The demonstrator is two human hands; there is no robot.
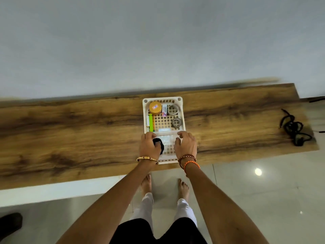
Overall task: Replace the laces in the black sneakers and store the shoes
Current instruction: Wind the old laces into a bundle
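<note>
While the wooden shelf (70,131) carries a white lattice basket (182,120), both hands reach into its near end: the left hand (149,147) grips a black lace bundle (159,144), the right hand (186,143) hovers with fingers loosely curled, holding nothing. Loose black laces (293,129) lie at three o'clock. Labels are unreadable.

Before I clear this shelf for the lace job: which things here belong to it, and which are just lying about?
Belongs to the job:
- loose black laces at the shelf's right end
- black bundle gripped in the left hand, probably laces
- white basket, right hand over it

Just lying about:
- orange tin
- two tape rolls
- green clip
</note>
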